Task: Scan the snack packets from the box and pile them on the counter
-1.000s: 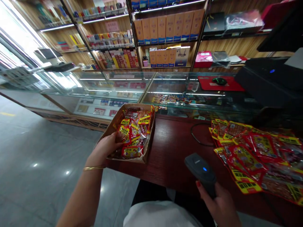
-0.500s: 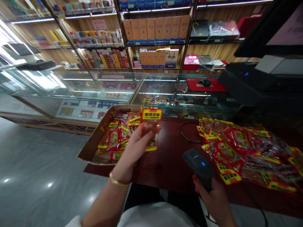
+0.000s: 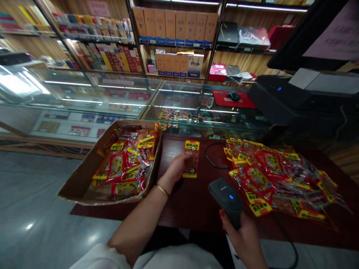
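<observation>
Between the fingers of my left hand (image 3: 177, 166) is a flat snack packet (image 3: 192, 160) with yellow ends and a red rim, its thumb over the left edge. The packet is above the dark red table, right of the cardboard box (image 3: 157, 164), which holds several similar snack packets (image 3: 131, 160). My right hand (image 3: 243, 235) is wrapped round the handle of a dark barcode scanner (image 3: 226, 200) with a blue light. The scanner's head points up and left, toward the packet. Right of it lies a spread pile of snack packets (image 3: 269, 175).
A black cable (image 3: 209, 158) curls on the table (image 3: 179, 201). Beyond stands a glass display counter (image 3: 179, 91) with a mouse (image 3: 233, 96) on a red mat (image 3: 218, 99). A black monitor (image 3: 308, 33) hangs over the right side, and shelves of boxes line the wall.
My left hand has carried the packet rightward, from beside the box's edge to over the table. The view has shifted somewhat; my right hand still grips the scanner.
</observation>
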`<action>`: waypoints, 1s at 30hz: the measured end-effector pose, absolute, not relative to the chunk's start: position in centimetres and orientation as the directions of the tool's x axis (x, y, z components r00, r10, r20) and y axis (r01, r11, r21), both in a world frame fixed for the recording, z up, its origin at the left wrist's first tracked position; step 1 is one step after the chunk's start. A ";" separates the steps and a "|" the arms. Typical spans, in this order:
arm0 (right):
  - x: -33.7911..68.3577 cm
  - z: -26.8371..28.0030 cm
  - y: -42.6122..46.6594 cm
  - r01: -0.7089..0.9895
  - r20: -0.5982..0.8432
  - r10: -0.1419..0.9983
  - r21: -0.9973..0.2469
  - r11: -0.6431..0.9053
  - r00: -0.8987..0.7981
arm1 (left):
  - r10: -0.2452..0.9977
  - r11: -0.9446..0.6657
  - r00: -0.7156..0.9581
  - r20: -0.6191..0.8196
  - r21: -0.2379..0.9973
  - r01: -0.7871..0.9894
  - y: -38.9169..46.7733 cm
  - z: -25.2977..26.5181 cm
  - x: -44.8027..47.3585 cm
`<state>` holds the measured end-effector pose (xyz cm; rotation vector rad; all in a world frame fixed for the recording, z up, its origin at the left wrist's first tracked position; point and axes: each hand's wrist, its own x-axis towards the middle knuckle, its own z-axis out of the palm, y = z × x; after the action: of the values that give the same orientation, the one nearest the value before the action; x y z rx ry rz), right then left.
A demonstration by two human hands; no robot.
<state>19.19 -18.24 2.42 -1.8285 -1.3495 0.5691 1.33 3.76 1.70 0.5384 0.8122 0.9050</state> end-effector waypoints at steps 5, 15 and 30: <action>19.1 2.6 -17.6 0.603 0.092 0.935 -0.785 -0.143 0.341 | 0.870 0.478 0.336 -0.360 0.782 -0.400 3.8 1.2 1.9; 19.5 2.4 -17.8 0.570 0.050 0.929 -0.802 -0.181 0.366 | 0.898 0.438 0.281 -0.339 0.621 -0.650 4.3 1.3 1.4; 19.6 2.3 -17.7 0.601 0.061 0.947 -0.785 -0.149 0.316 | 0.756 0.644 0.512 -0.409 0.607 -0.466 3.7 2.0 1.3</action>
<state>19.62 -17.69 2.25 -1.8499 -1.3758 0.5986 1.32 3.65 1.96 0.4558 0.7089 0.7660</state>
